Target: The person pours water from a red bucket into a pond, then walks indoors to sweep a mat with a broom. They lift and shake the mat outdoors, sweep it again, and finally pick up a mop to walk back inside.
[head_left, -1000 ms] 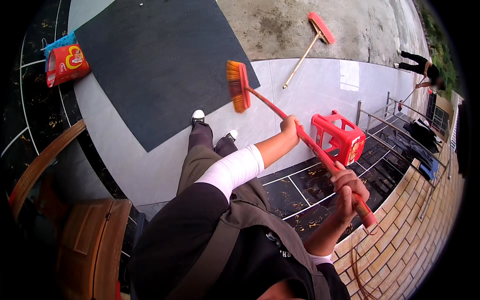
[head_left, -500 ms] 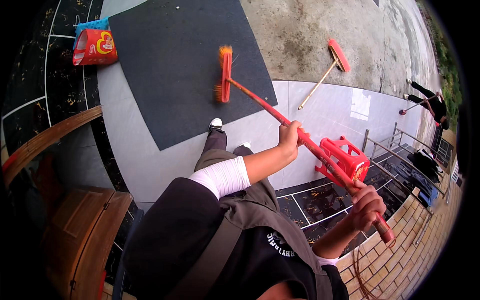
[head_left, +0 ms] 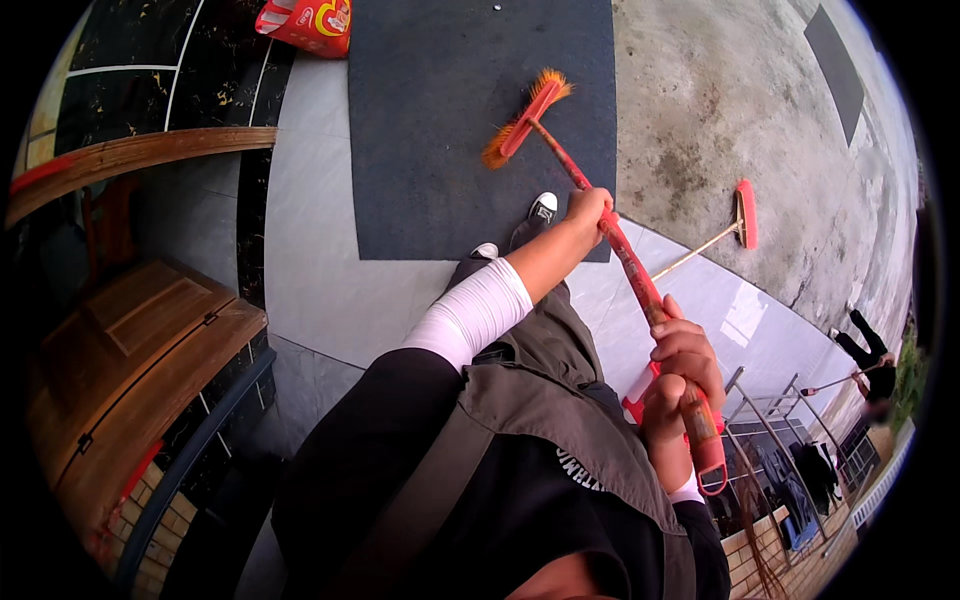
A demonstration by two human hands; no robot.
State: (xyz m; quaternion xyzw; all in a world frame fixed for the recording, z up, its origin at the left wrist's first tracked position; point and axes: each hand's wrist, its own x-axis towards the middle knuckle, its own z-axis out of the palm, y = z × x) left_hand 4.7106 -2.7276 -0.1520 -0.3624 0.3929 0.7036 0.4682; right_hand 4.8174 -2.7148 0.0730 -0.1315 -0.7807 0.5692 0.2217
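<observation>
A long-handled broom [head_left: 618,240] with a red handle runs slantwise ahead of me. Its red head [head_left: 530,118] with orange bristles is over the dark grey mat [head_left: 450,190]; I cannot tell how firmly the bristles touch it. My left hand [head_left: 590,212] is wrapped round the middle of the handle. Closer to my body, my right hand [head_left: 687,360] grips it near the top end, where a red cap with a hanging loop sticks out. My shoes [head_left: 543,207] are at the mat's near edge, one of them on the mat.
Right of the mat lies a second broom [head_left: 746,215] on concrete. A red stool [head_left: 636,398] is mostly hidden behind my right arm. Metal railings [head_left: 760,400] and another person [head_left: 872,365] are farther right. A wooden rail [head_left: 150,155], wooden panel [head_left: 140,320] and red bag [head_left: 312,25] stand left.
My view has turned, shifting the mat and red bag rightward. The broom head has tilted and is farther from the mat's near edge. One foot has stepped onto the mat. Both hands keep their grip.
</observation>
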